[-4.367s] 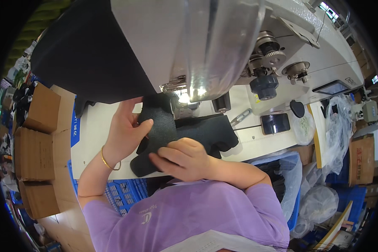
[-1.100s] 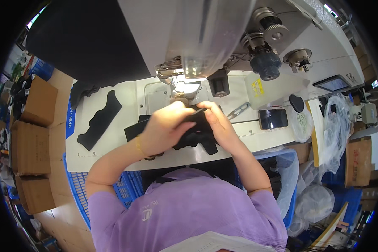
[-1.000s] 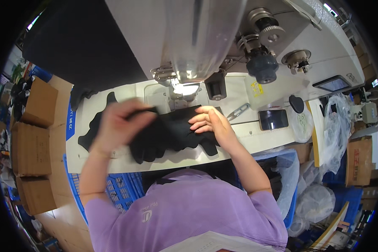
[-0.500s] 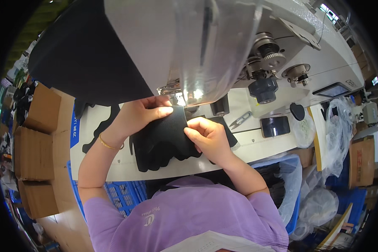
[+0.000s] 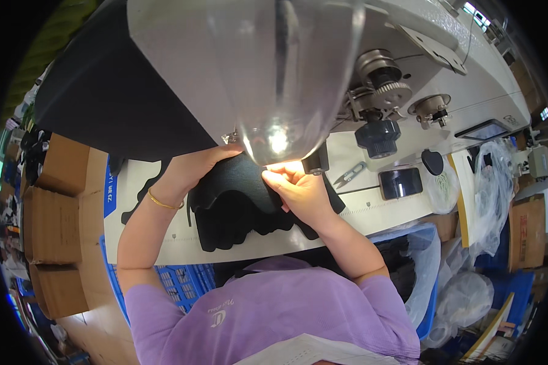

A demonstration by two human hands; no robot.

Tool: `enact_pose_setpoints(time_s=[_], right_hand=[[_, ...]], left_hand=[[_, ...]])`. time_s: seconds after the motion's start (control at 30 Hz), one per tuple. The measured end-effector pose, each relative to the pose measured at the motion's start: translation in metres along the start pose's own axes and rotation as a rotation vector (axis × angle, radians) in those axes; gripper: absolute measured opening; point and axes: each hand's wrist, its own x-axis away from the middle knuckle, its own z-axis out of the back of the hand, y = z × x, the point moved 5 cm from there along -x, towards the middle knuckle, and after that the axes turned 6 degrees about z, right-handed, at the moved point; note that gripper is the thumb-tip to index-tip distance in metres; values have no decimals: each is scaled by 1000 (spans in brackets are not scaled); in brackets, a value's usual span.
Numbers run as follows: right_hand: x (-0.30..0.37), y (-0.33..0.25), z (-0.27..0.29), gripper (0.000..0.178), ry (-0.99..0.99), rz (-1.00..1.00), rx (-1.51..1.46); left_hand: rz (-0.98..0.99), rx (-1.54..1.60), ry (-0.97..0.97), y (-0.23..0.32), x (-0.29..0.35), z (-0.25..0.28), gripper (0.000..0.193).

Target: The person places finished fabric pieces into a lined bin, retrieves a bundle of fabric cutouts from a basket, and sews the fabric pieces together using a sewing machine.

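Observation:
A black fabric piece with a wavy lower edge lies on the white sewing table, under the head of a white sewing machine. My left hand presses on its far left edge, fingers reaching toward the lit needle area. My right hand pinches the fabric's right part just below the machine's lamp. The needle itself is hidden behind the machine's rounded end. A gold bracelet circles my left wrist.
Another black cut piece lies left on the table. Small snips and a black box sit to the right. Cardboard boxes stand at left, a blue crate below, plastic bags at right.
Since a second ago my hands have drawn the fabric in from a spread position and brought it up under the machine's lamp. My head has also leaned closer to the machine.

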Motion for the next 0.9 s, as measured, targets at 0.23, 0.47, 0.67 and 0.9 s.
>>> enact_pose_setpoints(time_s=[0.23, 0.47, 0.67, 0.9], right_hand=[[33, -11, -3, 14, -176, -71, -100], [28, -15, -8, 22, -167, 4, -61], [4, -14, -14, 31, -139, 97, -33], [4, -11, -17, 25, -140, 98, -129]], left_hand=[[-837, -861, 513, 23, 38, -10, 11], [-1374, -1159, 175, 10, 85, -53, 28], [-1240, -989, 141, 0, 60, -39, 34], [-1232, -1029, 286, 5, 38, -30, 30]])
